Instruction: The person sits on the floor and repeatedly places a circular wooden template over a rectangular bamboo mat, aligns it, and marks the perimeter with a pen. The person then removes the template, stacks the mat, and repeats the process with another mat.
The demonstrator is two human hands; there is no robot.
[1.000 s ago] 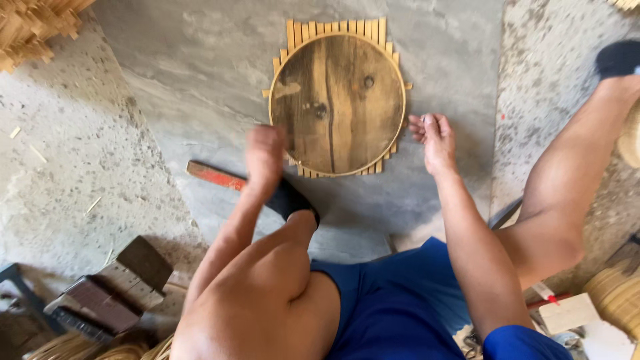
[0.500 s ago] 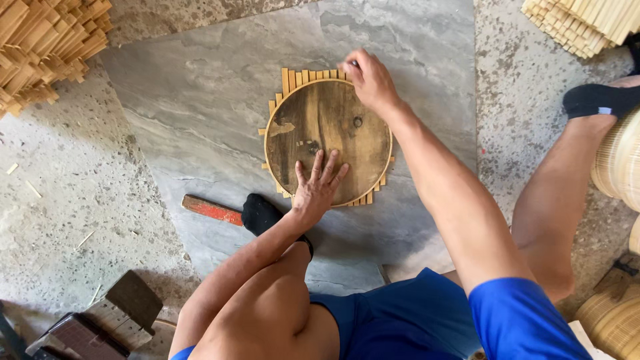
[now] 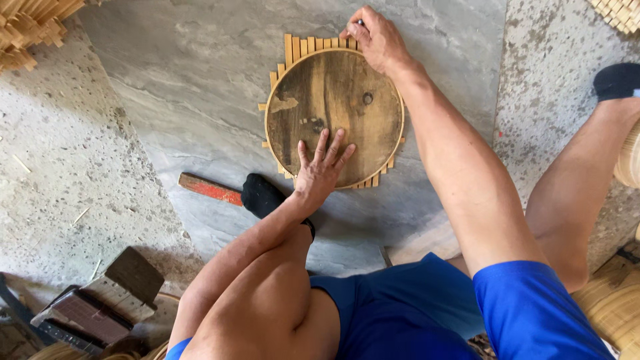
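Since the earlier frame, both hands had barely shifted. On the grey stone slab lay a woven bamboo-strip mat under a round dark wooden disc. Left hand pressed flat, open, on its near edge; right hand pinched a small dark tool at the far rim.

The scene is lit by bright, even daylight, seemingly from above and somewhat to the right, though the source itself is not seen. A soft shadow is cast on the grey stone floor below the round wooden disc and beside the left hand. No harsh glare is seen; the rough concrete at the left is slightly washed out. Focus is held sharp across the centre. Slight stretching is noticed at the edges, where the blue sleeve is softened.
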